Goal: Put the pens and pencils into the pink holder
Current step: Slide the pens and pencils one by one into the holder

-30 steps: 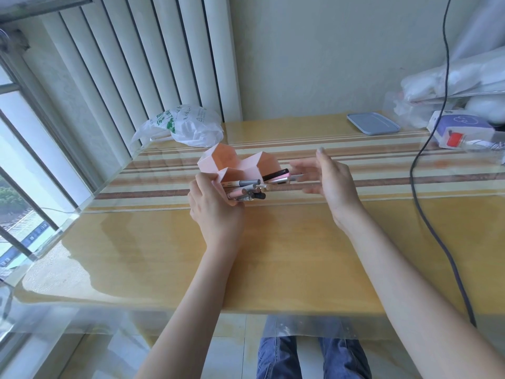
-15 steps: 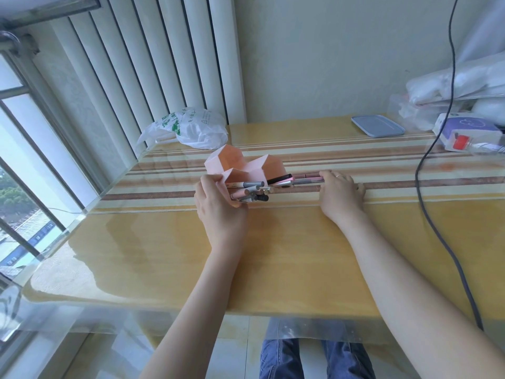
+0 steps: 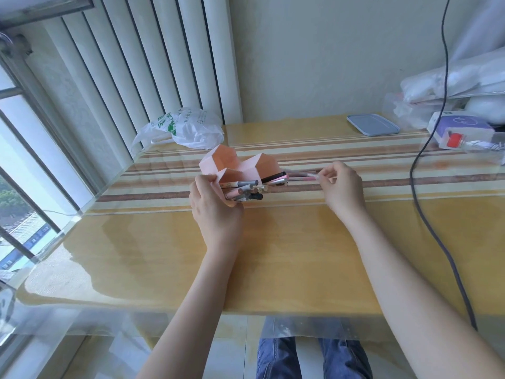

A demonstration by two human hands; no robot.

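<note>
Your left hand (image 3: 216,206) grips the pink holder (image 3: 240,170), which lies tipped on its side mid-counter (image 3: 273,255), most pens (image 3: 246,191) already poking out of its mouths. Your right hand (image 3: 340,187) pinches a pink pen (image 3: 302,176) at its tail, not yet slid in. There is open room on the near side; the cable (image 3: 426,214) hangs to your right.

A home, likely a room by a balcony window: vertical blinds (image 3: 142,77) hang along the left, a glass-topped wooden surface (image 3: 273,255) carries a shopping bag (image 3: 188,127) at its far left corner, bedding bags (image 3: 451,77) piled at the right edge.
</note>
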